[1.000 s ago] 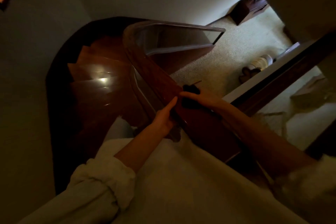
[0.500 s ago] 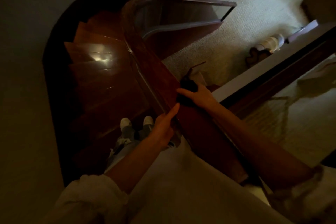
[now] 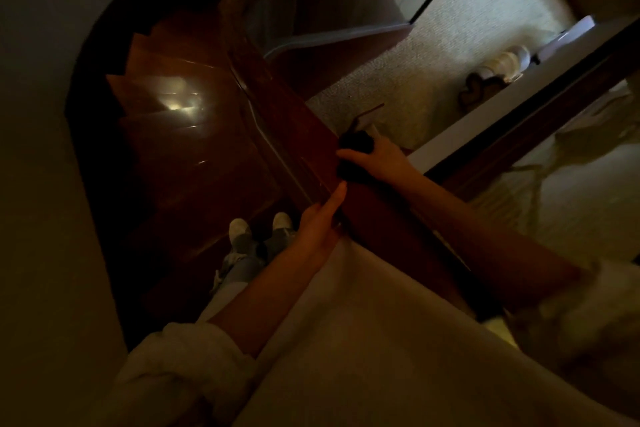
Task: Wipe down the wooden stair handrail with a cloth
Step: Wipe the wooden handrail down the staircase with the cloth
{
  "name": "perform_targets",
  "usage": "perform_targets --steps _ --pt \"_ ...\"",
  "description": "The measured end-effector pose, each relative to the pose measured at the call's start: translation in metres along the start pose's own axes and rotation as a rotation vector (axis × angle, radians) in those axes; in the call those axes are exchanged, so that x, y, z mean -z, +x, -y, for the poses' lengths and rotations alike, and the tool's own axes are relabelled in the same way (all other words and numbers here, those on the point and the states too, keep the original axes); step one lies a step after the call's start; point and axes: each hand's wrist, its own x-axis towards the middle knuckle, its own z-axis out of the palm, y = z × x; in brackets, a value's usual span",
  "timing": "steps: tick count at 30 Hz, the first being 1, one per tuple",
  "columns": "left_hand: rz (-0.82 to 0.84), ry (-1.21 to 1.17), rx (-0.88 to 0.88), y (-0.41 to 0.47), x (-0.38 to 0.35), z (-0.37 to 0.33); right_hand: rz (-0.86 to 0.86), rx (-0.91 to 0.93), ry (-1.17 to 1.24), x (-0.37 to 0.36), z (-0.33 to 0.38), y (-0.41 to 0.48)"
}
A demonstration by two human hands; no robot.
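Dark cloth (image 3: 355,146) sits on the far edge of the wide wooden handrail (image 3: 294,121), mid-frame. Right hand (image 3: 377,161) curls over the cloth, gripping it against the rail. Left hand (image 3: 320,218) lies flat along the near edge, fingers straight, holding nothing. Wooden steps (image 3: 166,104) curve down left; white shoes (image 3: 259,224) below; carpet (image 3: 415,59) beyond.

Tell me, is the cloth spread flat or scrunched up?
Scrunched up: the dark cloth bulges as a lump around the right hand, which grips it on the wooden handrail.
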Motion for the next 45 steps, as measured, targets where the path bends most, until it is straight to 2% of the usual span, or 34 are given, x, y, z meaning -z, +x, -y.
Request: perform_targets --steps 3,5,9,12,14,21,27,33,40,45 --pt "-0.015 0.012 -0.03 0.004 0.003 0.002 -0.035 -0.024 -0.076 -0.008 0.04 0.017" --pt "-0.005 0.039 -0.046 0.005 0.004 0.002 -0.026 -0.032 -0.059 -0.008 0.041 0.01" --pt "-0.04 0.124 -0.033 0.0 0.004 0.009 -0.013 -0.028 -0.071 0.014 -0.007 -0.061" --pt "-0.067 0.172 -0.016 -0.007 -0.002 0.01 -0.086 -0.065 -0.164 0.029 -0.041 -0.129" --pt "-0.051 0.153 0.035 -0.014 -0.003 0.014 -0.143 -0.097 -0.224 0.03 -0.047 -0.143" --pt "0.011 0.165 -0.015 -0.019 0.005 0.018 -0.219 -0.018 -0.231 0.004 -0.003 -0.107" --pt "0.034 0.16 0.011 -0.024 0.007 0.017 -0.272 -0.116 -0.361 0.019 -0.042 -0.165" --pt "0.064 0.166 0.013 -0.024 0.011 0.007 -0.283 -0.031 -0.388 -0.006 0.015 -0.108" --pt "0.103 0.196 0.064 -0.024 0.013 0.003 -0.394 -0.11 -0.508 -0.005 -0.02 -0.17" --pt "0.077 0.225 0.057 -0.034 0.015 -0.003 -0.503 -0.145 -0.619 -0.045 0.035 -0.108"
